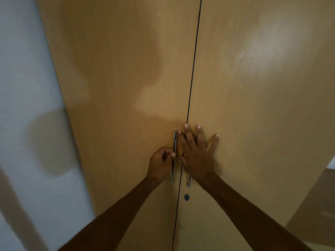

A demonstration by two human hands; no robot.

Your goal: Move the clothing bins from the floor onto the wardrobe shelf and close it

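Beside a pale wall, the tan wooden wardrobe stands directly ahead, its doors meeting at a thin dark seam. The left hand curls round the left handle; the right hand presses flat, fingers spread, over the right handle.

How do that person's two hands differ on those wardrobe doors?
The left hand curls its fingers round the left handle; the right hand lies flat, fingers spread. The left hand is on the left door only; the right hand spans the seam, over the right handle. Both sit at handle height.
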